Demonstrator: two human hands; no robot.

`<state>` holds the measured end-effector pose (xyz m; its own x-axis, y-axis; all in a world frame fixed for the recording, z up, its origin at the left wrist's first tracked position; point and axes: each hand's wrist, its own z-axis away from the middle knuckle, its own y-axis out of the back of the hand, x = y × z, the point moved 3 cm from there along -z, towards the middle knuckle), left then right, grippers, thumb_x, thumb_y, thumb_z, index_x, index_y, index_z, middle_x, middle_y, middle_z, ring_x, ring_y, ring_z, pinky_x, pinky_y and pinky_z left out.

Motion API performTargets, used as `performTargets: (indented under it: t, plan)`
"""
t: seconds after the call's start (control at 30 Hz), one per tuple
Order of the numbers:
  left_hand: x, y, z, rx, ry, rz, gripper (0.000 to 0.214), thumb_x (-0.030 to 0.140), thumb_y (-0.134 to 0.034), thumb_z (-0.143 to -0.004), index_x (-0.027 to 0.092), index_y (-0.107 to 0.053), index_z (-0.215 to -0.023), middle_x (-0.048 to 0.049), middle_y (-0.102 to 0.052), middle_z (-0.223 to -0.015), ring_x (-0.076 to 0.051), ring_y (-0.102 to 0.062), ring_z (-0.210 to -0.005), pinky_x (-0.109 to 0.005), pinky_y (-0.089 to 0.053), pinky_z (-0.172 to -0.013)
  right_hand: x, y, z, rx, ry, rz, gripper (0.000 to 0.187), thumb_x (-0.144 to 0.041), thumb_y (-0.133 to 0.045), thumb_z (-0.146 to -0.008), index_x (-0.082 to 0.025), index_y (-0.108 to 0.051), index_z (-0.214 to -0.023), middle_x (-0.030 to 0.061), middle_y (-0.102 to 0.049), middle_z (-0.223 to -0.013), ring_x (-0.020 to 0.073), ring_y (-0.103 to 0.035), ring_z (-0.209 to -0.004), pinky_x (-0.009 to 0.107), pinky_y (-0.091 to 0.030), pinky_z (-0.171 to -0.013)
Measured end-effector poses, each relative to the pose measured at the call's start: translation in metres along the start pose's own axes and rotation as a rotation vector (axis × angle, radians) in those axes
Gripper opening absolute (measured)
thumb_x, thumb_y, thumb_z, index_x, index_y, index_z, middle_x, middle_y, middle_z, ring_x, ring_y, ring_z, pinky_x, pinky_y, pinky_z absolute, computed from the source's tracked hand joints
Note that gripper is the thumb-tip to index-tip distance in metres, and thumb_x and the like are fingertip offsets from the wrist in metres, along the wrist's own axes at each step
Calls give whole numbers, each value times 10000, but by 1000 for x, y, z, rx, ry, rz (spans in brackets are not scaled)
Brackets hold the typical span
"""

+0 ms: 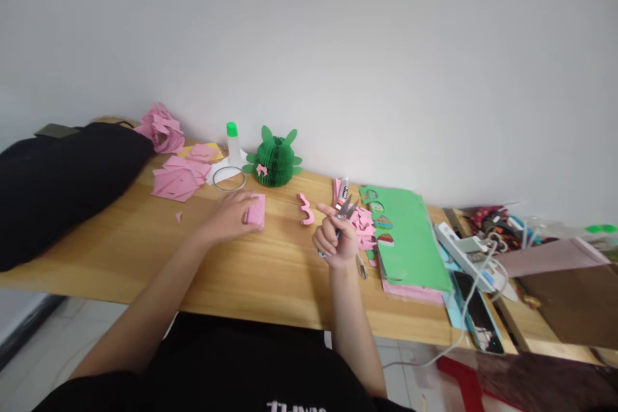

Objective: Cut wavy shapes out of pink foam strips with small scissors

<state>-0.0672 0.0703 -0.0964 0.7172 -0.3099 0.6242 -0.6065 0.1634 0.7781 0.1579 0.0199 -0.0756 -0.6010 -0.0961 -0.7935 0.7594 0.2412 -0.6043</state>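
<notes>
My left hand (228, 215) grips a small folded piece of pink paper (256, 211) by its left side, with faint lines on its face. In my right hand (337, 241) is a pair of scissors (347, 207); their blades stand apart and point up and away, and the index finger sticks out to the left. Between the hands lies a curvy cut pink strip (306, 209). Just right of the scissors is a heap of pink paper cutouts (363, 224). Behind stands a green honeycomb paper ball (275, 161) with leaf shapes and a small pink piece on it.
Pink paper scraps (179, 178), a green-capped glue bottle (233, 143) and a ring (229, 178) are at the back left. A black bag (72, 187) covers the left end. Rightward lie a glue tube (343, 190), green sheets (410, 238), a power strip (463, 257) and a phone (476, 312).
</notes>
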Motion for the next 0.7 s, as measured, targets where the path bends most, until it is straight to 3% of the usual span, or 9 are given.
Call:
performTargets:
  t: [0.13, 0.33, 0.43, 0.53, 0.7]
  plan:
    - [-7, -6, 2, -53, -11, -51, 596, 448, -718, -682, 94, -660, -1159, -210, -541, -1413, -451, -377, -1368, -572, -239, -1134, 24, 12, -8, 53, -79, -13, 230, -273, -553, -828, -168, -742, -908, -137, -238, -339, 70, -69, -273, 181, -141, -284]
    - [-12, -8, 1, -85, -20, -78, 628, 475, -703, -706, 47, -667, -1163, -262, -516, -1423, -465, -383, -1362, -589, -261, -1122, 32, 22, -8, 136, -128, -35, 189, -232, -580, -795, -162, -723, -897, -124, -312, -352, 70, -147, -273, 186, -148, -301]
    - [-14, -6, -1, -41, -43, -64, 434, 465, -608, -780, 109, -745, -988, -213, -605, -1344, -412, -451, -1329, -550, -307, -1116, 34, 24, -8, 149, -143, -43, 172, -230, -584, -779, -156, -717, -859, -119, -321, -350, 70, -164, -274, 188, -156, -301]
    - [-16, -2, -3, 34, -56, -37, 335, 411, -495, -836, 196, -750, -809, -137, -730, -1130, -319, -599, -1175, -485, -405, -1058, 36, 24, -8, 157, -165, -39, 147, -240, -597, -755, -162, -703, -822, -120, -332, -344, 68, -174, -272, 187, -165, -298]
    - [-15, 4, -3, 111, -43, -13, 341, 400, -443, -872, 213, -726, -845, -106, -749, -1046, -270, -649, -1060, -453, -450, -1012, 43, 19, -10, 169, -213, -12, 152, -263, -632, -743, -167, -692, -844, -127, -336, -331, 67, -189, -261, 187, -160, -294]
